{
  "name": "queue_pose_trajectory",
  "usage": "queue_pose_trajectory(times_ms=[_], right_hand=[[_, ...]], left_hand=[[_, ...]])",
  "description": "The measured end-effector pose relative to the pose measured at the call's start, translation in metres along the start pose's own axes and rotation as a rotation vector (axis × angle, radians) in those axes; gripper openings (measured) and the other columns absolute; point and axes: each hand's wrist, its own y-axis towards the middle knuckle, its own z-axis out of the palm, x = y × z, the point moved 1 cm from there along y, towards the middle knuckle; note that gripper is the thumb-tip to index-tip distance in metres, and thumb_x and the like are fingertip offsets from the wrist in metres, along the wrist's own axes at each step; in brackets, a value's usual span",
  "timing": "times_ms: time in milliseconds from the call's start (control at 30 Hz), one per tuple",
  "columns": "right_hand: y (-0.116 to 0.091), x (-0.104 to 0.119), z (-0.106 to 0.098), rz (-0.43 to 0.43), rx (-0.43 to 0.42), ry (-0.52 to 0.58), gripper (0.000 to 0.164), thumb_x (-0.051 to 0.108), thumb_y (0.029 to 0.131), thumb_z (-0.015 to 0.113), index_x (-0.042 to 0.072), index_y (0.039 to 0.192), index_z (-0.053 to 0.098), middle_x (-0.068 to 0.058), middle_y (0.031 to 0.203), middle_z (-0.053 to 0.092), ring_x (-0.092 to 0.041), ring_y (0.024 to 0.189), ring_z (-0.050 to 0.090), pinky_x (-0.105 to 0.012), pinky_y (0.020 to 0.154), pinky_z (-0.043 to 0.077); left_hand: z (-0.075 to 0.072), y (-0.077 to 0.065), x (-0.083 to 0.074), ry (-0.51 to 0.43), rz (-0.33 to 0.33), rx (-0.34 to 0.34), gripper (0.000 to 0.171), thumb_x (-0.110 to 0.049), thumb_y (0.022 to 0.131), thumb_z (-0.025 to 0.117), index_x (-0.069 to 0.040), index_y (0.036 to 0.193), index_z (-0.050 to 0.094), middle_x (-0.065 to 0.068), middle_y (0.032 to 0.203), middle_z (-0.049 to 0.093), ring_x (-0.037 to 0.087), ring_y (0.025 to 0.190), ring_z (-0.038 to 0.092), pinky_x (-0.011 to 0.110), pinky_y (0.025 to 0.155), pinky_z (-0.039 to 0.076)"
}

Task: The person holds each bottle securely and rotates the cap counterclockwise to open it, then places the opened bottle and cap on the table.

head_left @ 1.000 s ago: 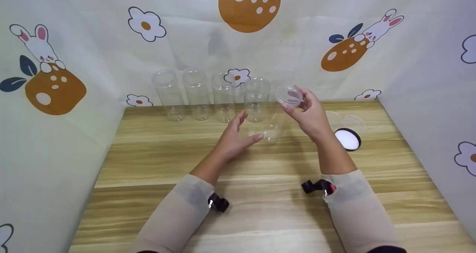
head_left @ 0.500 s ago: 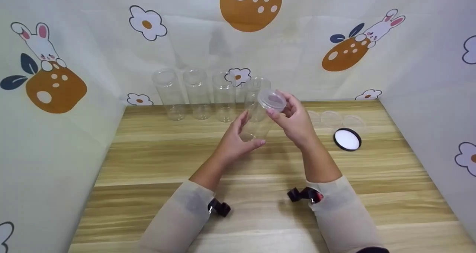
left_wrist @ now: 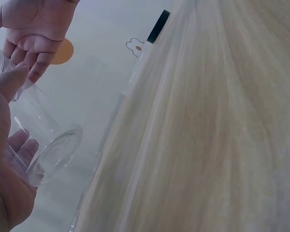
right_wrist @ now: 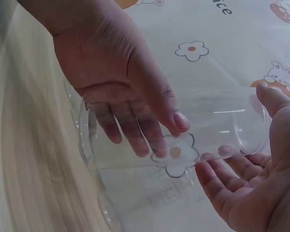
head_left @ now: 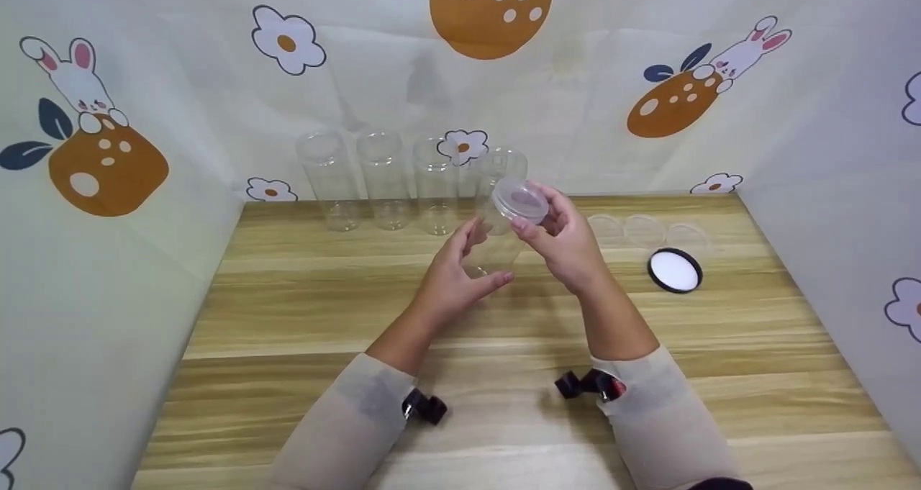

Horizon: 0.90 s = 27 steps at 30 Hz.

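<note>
Both hands hold a clear cylindrical jar [head_left: 521, 199], tilted above the table in the head view. My right hand [head_left: 568, 249] grips its upper end, thumb in front and fingers behind. Lower down, my left hand [head_left: 453, 278] curls its thumb and fingers about the jar's body. The right wrist view gives the jar [right_wrist: 222, 116] lying across the picture, the right hand's [right_wrist: 106, 63] fingers showing through its wall and the left hand [right_wrist: 256, 193] at the other end. A round end of the jar [left_wrist: 55, 154] faces the left wrist camera. Whether the upper end bears a clear lid, I cannot tell.
Several clear jars [head_left: 385, 180] stand upright in a row along the back of the wooden table [head_left: 288, 317]. Right of the hands lie clear round discs [head_left: 644, 229] and a black-rimmed lid [head_left: 675, 270] with a white inside. A patterned cloth [head_left: 374, 80] walls the table in.
My right hand has brought the jar leftward and a little down, into the left hand, which now holds it. Over the last half second both hands shift only slightly.
</note>
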Motion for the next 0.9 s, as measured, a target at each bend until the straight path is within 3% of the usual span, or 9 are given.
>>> queue_pose_trajectory(times_ms=[267, 367, 567, 700, 900], right_hand=[[-0.002, 0.005, -0.001, 0.005, 0.028, -0.019, 0.069, 0.015, 0.098, 0.075, 0.007, 0.159, 0.044, -0.014, 0.152, 0.060, -0.029, 0.138, 0.061, -0.026, 0.104, 0.060], [-0.002, 0.006, -0.003, 0.009, 0.023, -0.055, 0.073, 0.016, 0.097, 0.077, 0.008, 0.160, 0.043, -0.013, 0.155, 0.058, -0.028, 0.139, 0.059, -0.024, 0.103, 0.058], [-0.003, 0.005, -0.005, -0.050, -0.077, -0.228, 0.067, 0.025, 0.092, 0.083, 0.011, 0.152, 0.058, -0.010, 0.145, 0.056, -0.023, 0.122, 0.057, -0.022, 0.092, 0.055], [-0.004, 0.007, -0.005, -0.076, -0.129, -0.341, 0.056, 0.033, 0.090, 0.086, 0.015, 0.141, 0.069, -0.005, 0.139, 0.057, -0.021, 0.115, 0.056, -0.028, 0.090, 0.052], [-0.007, 0.011, -0.006, -0.096, -0.124, -0.396, 0.052, 0.039, 0.091, 0.086, 0.017, 0.136, 0.073, -0.003, 0.139, 0.062, -0.022, 0.120, 0.059, -0.041, 0.099, 0.052]], left_hand=[[-0.001, -0.001, -0.002, 0.003, 0.007, -0.016, 0.105, -0.049, 0.078, 0.095, -0.030, 0.164, 0.038, -0.013, 0.154, 0.059, 0.015, 0.145, 0.054, 0.050, 0.126, 0.043], [-0.002, -0.002, 0.000, 0.028, 0.012, -0.033, 0.102, -0.045, 0.078, 0.096, -0.027, 0.162, 0.043, -0.010, 0.153, 0.061, 0.017, 0.144, 0.055, 0.053, 0.124, 0.045], [0.000, -0.004, 0.003, 0.133, 0.023, -0.039, 0.100, -0.041, 0.077, 0.097, -0.021, 0.161, 0.046, -0.004, 0.151, 0.063, 0.018, 0.142, 0.056, 0.047, 0.123, 0.045], [0.001, -0.005, 0.002, 0.145, 0.024, -0.031, 0.099, -0.037, 0.077, 0.098, -0.022, 0.161, 0.047, -0.005, 0.150, 0.063, 0.018, 0.141, 0.057, 0.049, 0.122, 0.046], [0.001, -0.004, 0.002, 0.131, 0.056, -0.029, 0.097, -0.032, 0.077, 0.098, -0.021, 0.160, 0.048, -0.004, 0.149, 0.064, 0.021, 0.140, 0.057, 0.055, 0.120, 0.048]])
